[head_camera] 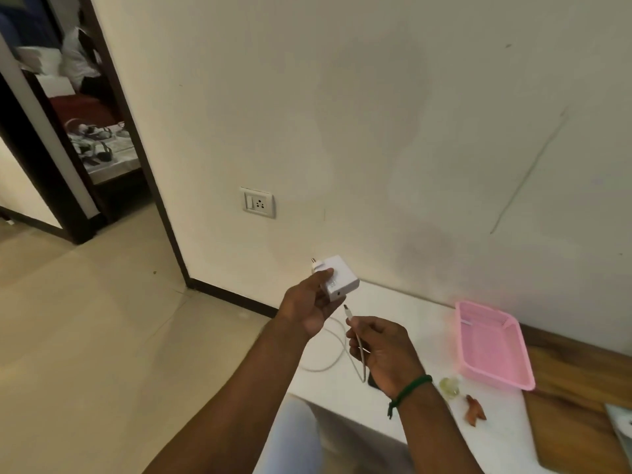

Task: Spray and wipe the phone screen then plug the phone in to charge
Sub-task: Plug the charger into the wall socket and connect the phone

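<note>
My left hand (309, 307) grips a white charger adapter (337, 277) in the air, its plug pins pointing up and left. My right hand (383, 350) pinches a white cable (359, 350) just behind its USB plug (347, 311), which sits a little below the adapter's port without touching it. The cable loops down over the white table (359, 401). A dark corner of the phone (373, 383) shows under my right wrist; the remainder is hidden. A wall socket (259, 202) with a switch is on the wall up and left.
A pink plastic basket (492, 347) stands on the table at the right. A small clear bottle (449, 386) and an orange cloth scrap (475, 408) lie near it. A wooden surface (578, 405) adjoins at the right. An open doorway (68, 131) is at the far left.
</note>
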